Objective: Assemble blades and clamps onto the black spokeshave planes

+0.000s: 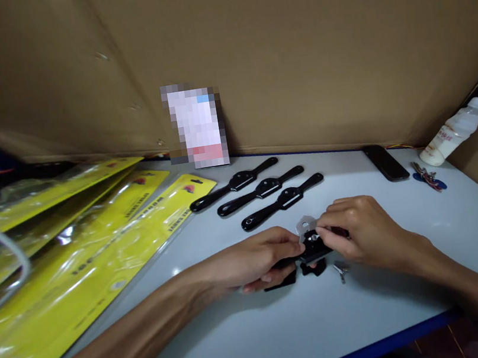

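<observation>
A black spokeshave (316,249) is held just above the table between both hands. My left hand (260,258) is closed round its left side, with the thumb by the middle of the body. The fingers of my right hand (354,227) are bent and pinch at the other side, beside a flat silver blade (304,224) that stands up from the body. Whether the right fingers grip the blade or the handle is partly hidden. Beneath the hands lie a small black plate (314,267), another dark piece (281,280) and some small silver screws (341,271).
Three black spokeshaves (282,201) lie side by side beyond the hands. Yellow blister packs (140,241) are stacked at left, near a white cable (16,248). A phone (385,162), keys (428,176) and a bottle (454,133) are at right. A cardboard wall (293,63) stands behind.
</observation>
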`<state>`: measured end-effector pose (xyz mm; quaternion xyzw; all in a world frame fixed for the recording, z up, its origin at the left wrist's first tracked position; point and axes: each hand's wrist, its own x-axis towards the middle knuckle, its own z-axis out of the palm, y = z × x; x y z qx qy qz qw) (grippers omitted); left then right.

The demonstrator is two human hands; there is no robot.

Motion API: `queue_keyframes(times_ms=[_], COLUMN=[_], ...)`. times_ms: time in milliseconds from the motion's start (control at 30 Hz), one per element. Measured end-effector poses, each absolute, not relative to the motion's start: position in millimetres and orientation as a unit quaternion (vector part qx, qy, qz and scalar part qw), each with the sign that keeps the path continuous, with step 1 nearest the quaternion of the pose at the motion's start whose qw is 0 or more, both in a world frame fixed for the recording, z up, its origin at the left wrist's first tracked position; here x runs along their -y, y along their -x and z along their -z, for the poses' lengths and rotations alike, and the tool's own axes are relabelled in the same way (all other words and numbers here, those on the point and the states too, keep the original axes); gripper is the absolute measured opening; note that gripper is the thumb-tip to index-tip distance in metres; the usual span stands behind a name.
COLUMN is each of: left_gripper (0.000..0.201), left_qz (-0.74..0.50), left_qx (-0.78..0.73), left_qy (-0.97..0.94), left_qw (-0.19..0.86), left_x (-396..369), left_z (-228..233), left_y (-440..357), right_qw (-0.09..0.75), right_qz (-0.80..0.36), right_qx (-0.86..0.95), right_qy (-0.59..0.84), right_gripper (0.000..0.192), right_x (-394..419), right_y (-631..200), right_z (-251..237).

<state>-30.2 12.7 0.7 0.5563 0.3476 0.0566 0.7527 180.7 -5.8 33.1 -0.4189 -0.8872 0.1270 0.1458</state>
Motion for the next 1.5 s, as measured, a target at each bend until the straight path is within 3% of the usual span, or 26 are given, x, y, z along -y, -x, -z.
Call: queue_keyframes(times_ms=[200,333,467,633,767,833,967,1067,1167,1267,1400,1500], left_gripper=[0.032,0.032,0.032,0.031,0.031,0.031,0.030,0.032,0.035,0.039,0.042,0.042], left_qz=[-0.059,-0.059,-0.053,-0.051,-0.056,-0.056,-0.051,-0.053,-0.044,-0.031,-0.032,-0.048], left_qx=[-0.341,-0.351,-0.349,-0.347,-0.354,-0.351,-0.349,-0.352,-0.354,-0.362,-0.369,-0.370], left_qy=[-0.560,-0.560,-0.568,-0.568,-0.560,-0.562,-0.573,-0.577,-0.586,-0.601,-0.609,-0.599], left_qw=[0.753,0.748,0.743,0.745,0.747,0.746,0.740,0.735,0.728,0.712,0.702,0.709], left_x=[-13,-12,-13,-12,-12,-13,-13,-13,-11,-9,-9,-10], left_z=[0,0,0,-1,1,2,2,1,-1,-3,-4,-2], left_y=[30,31,31,32,32,32,32,32,31,31,33,35], right_qw=[0.156,0.209,0.252,0.211,0.143,0.163,0.221,0.194,0.150,0.149,0.177,0.156], right_qz=[-0.158,-0.275,-0.233,-0.185,-0.328,-0.368,-0.277,-0.241,-0.247,-0.289,-0.201,-0.191], right_qx=[0.878,0.840,0.815,0.838,0.844,0.825,0.817,0.836,0.846,0.832,0.846,0.860], right_qy=[0.424,0.419,0.468,0.468,0.400,0.396,0.455,0.453,0.448,0.449,0.461,0.446], right_gripper=[0.029,0.029,0.028,0.026,0.024,0.024,0.024,0.029,0.019,0.042,0.028,0.030], right_x=[8,7,0,-3,3,4,1,0,1,-2,-11,-18], right_y=[-180,-182,-186,-188,-189,-188,-188,-188,-189,-191,-197,-204], right_z=[-33,-37,-38,-37,-44,-46,-42,-39,-41,-44,-45,-44])
